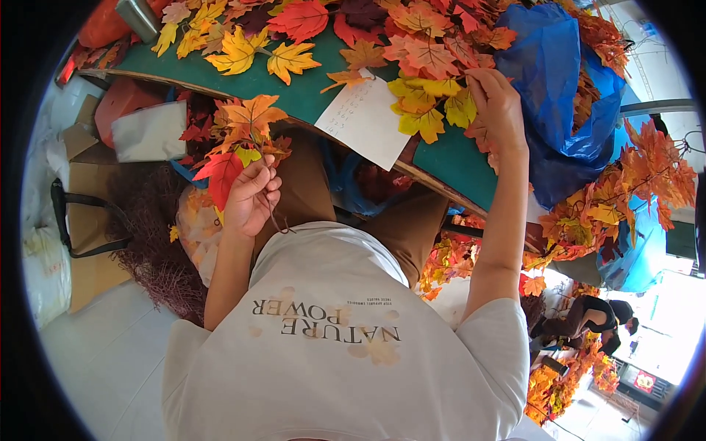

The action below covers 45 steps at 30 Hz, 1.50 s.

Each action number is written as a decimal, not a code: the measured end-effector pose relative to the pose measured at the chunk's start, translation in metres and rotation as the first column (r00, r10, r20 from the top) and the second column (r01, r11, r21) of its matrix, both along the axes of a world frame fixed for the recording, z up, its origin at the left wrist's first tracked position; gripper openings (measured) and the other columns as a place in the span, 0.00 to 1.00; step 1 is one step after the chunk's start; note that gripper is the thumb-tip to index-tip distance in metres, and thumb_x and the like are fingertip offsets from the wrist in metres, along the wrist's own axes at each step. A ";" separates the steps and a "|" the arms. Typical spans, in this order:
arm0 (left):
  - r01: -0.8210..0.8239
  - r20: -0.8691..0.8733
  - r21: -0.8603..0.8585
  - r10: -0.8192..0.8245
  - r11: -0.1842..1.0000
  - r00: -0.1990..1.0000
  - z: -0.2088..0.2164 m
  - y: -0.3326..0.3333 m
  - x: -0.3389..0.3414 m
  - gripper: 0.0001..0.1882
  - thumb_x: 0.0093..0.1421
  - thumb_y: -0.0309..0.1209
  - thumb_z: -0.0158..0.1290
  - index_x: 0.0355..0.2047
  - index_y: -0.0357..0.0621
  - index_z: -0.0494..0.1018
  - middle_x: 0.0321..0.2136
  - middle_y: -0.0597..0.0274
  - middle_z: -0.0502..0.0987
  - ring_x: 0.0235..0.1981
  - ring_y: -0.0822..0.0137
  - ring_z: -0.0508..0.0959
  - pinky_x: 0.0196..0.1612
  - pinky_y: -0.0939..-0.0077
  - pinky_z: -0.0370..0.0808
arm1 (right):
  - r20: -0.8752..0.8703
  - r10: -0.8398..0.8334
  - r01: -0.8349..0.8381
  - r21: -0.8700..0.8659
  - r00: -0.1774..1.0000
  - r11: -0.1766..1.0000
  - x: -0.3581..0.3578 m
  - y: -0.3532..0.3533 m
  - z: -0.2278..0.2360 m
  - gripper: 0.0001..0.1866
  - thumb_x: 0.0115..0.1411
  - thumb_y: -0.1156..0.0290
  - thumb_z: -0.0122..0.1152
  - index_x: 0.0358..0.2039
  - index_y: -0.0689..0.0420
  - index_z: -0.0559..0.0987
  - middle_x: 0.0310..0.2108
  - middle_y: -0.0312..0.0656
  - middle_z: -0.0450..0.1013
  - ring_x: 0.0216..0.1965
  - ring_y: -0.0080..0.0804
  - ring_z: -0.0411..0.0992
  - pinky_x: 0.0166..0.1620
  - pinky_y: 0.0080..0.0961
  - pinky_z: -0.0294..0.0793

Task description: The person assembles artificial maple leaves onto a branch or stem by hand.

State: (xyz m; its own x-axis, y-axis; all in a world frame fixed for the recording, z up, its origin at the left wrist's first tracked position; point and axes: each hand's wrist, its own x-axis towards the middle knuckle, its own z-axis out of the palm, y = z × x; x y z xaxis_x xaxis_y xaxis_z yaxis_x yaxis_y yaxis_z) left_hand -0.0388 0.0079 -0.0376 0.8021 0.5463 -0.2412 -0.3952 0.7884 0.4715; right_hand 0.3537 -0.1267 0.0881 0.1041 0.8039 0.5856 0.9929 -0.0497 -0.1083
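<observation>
My left hand [252, 195] is closed in a pinch around the thin brown stem of an artificial maple leaf spray [252, 115]. Orange and red leaves fan out above the fingers, and the stem's tail hangs below them. My right hand [502, 110] reaches over the green tabletop [301, 90], its fingers bent together at the edge of the leaf pile [423, 55]. Yellow artificial leaves [426, 103] lie just left of those fingertips. What they pinch is too hard to make out among the leaves.
A handwritten paper [365, 117] overhangs the table's near edge. Beside my right arm stands a blue plastic bag [548, 95]. At left are a cardboard box [92, 250] and a bundle of dark brown stems [158, 235]. Another person [588, 320] bends over leaves at far right.
</observation>
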 end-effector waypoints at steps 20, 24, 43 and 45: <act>-0.042 -0.058 0.150 0.051 0.988 0.997 0.036 -0.016 0.032 0.15 0.56 0.23 0.52 0.45 0.41 0.69 0.27 0.68 0.72 0.27 0.75 0.73 0.29 0.82 0.72 | -0.758 0.420 0.079 0.442 -0.498 0.893 -0.083 -0.009 -0.038 0.05 0.59 0.79 0.52 0.36 0.63 0.74 0.35 0.41 0.73 0.36 0.25 0.73 0.37 0.12 0.77; -0.104 -0.076 0.300 0.133 0.948 0.988 0.058 -0.029 0.047 0.16 0.56 0.22 0.51 0.46 0.39 0.67 0.26 0.67 0.71 0.25 0.74 0.73 0.26 0.81 0.70 | -0.758 0.365 0.075 0.389 -0.541 0.918 -0.167 0.018 -0.054 0.04 0.58 0.77 0.54 0.33 0.63 0.76 0.28 0.40 0.74 0.27 0.24 0.73 0.30 0.14 0.76; -0.131 -0.067 0.300 0.158 0.945 0.985 0.062 -0.036 0.063 0.15 0.56 0.20 0.51 0.44 0.34 0.68 0.24 0.64 0.72 0.22 0.74 0.72 0.25 0.85 0.69 | -0.664 0.278 0.071 0.321 -0.694 0.944 -0.225 0.035 -0.081 0.10 0.60 0.69 0.55 0.27 0.62 0.75 0.24 0.41 0.73 0.19 0.27 0.70 0.22 0.22 0.72; -0.134 -0.070 0.290 0.161 0.947 0.984 0.061 -0.035 0.063 0.15 0.56 0.20 0.51 0.44 0.34 0.68 0.24 0.64 0.72 0.22 0.74 0.72 0.25 0.85 0.69 | -0.665 0.272 0.075 0.310 -0.695 0.948 -0.224 0.036 -0.081 0.10 0.60 0.69 0.55 0.27 0.62 0.75 0.24 0.41 0.73 0.19 0.27 0.70 0.22 0.21 0.72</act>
